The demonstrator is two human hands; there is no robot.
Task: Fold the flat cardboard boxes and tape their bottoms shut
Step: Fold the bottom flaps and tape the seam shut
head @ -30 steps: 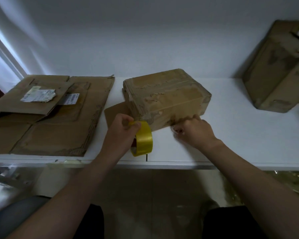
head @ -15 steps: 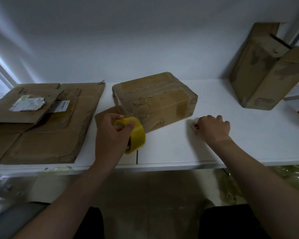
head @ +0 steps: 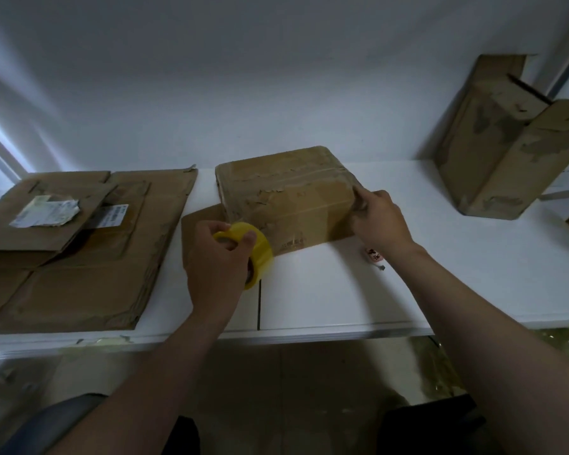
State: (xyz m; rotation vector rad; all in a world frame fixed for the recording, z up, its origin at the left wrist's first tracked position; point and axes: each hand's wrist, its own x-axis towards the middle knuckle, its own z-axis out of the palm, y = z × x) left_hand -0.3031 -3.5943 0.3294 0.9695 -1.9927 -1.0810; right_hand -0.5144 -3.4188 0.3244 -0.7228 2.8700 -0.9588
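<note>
A folded brown cardboard box [head: 286, 195] lies on the white table [head: 457, 257], its taped side facing up. My left hand [head: 217, 257] holds a yellow tape roll [head: 255, 249] just in front of the box's near left corner. My right hand [head: 378, 218] presses against the box's right end, fingers on its upper right corner. A stack of flat cardboard boxes [head: 79, 251] lies at the left of the table.
Another folded box [head: 500, 142] stands tilted against the wall at the far right. A small white object with dark marks [head: 373, 256] lies on the table under my right wrist. A paper label [head: 46, 211] sits on the flat stack.
My right hand left the table surface and moved up to the box's right end. A small white object now shows where that hand was. The left hand stays by the box with the tape.
</note>
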